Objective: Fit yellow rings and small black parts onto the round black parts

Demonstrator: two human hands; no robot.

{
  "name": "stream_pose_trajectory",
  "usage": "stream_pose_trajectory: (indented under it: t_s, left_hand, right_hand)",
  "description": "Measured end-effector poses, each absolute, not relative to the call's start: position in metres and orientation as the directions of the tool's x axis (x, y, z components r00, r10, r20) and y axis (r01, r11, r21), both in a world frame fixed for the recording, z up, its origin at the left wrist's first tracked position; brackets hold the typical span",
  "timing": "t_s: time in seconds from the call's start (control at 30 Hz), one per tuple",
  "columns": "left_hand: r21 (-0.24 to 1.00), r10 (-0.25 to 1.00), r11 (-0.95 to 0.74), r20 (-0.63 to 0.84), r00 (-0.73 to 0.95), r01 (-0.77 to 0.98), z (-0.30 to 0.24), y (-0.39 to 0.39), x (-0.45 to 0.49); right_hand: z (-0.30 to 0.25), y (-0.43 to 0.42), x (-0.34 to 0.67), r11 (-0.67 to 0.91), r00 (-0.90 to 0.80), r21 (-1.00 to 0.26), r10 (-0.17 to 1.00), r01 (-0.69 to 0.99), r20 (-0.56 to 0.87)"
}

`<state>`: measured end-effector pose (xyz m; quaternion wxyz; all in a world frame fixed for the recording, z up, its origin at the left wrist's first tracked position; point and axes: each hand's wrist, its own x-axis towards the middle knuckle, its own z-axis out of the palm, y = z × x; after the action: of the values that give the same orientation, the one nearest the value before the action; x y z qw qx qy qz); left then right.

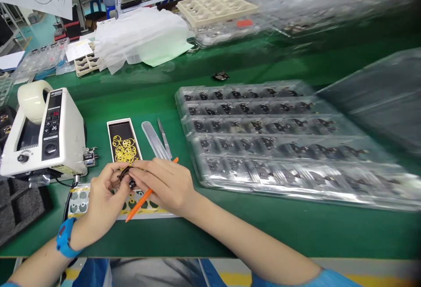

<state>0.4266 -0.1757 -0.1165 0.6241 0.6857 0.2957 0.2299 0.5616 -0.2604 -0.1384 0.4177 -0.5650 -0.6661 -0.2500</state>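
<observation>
My left hand (103, 197) pinches a small black ring-shaped part (132, 183) between thumb and fingers. The fingertips of my right hand (173, 186) press on the same part from the other side. An orange pointed stick (140, 204) is tucked in my right hand, its tip slanting down to the left. Fingers cover much of the black part. Under both hands lies a sheet with round cut-outs (79, 197) and yellow strips. Just beyond them, a white-edged box (120, 128) holds thin yellow rings (125, 151). Tweezers (163, 138) and a translucent strip-shaped tool (151, 137) lie beside it.
To the right spreads a clear compartment tray (194, 164) filled with several dark parts. One dark part (220, 76) lies behind it. A tape dispenser (70, 129) stands left, above black foam (19, 210). Papers (141, 33) and a beige tray (217, 6) are at the back.
</observation>
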Motion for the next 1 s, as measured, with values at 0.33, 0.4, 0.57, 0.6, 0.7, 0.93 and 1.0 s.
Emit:
stream_pose_trajectory:
  t_s: [0.33,0.4,0.57,0.6,0.7,0.93,1.0]
  left_hand:
    - [0.995,0.689,0.043,-0.099,0.718,0.095,-0.121,-0.173,0.427]
    - [0.989,0.688,0.121,-0.142,0.711,0.081,-0.121,-0.170,0.430]
    - [0.961,0.671,0.257,-0.254,0.696,0.102,-0.117,-0.161,0.435]
    - [0.964,0.674,0.249,-0.244,0.697,0.096,-0.116,-0.160,0.435]
    - [0.976,0.665,0.198,-0.203,0.719,0.092,-0.110,-0.157,0.433]
    - [0.978,0.592,0.168,-0.197,0.782,0.120,-0.103,-0.158,0.434]
    - [0.977,0.587,0.170,-0.207,0.782,0.131,-0.103,-0.158,0.435]
  right_hand:
    - [-0.143,-0.257,0.552,0.141,0.108,-0.229,0.576,0.963,0.810]
    - [-0.142,-0.257,0.551,0.190,0.165,-0.345,0.608,0.919,0.777]
    - [-0.128,-0.263,0.563,0.223,0.399,-0.749,0.733,0.624,0.551]
    - [-0.125,-0.263,0.566,0.190,0.428,-0.820,0.776,0.540,0.462]
    - [-0.117,-0.264,0.575,0.120,0.314,-0.936,0.922,0.330,0.229]
    - [-0.117,-0.266,0.574,0.184,0.017,-0.932,0.980,0.312,0.199]
    - [-0.118,-0.267,0.573,0.206,0.004,-0.926,0.976,0.317,0.219]
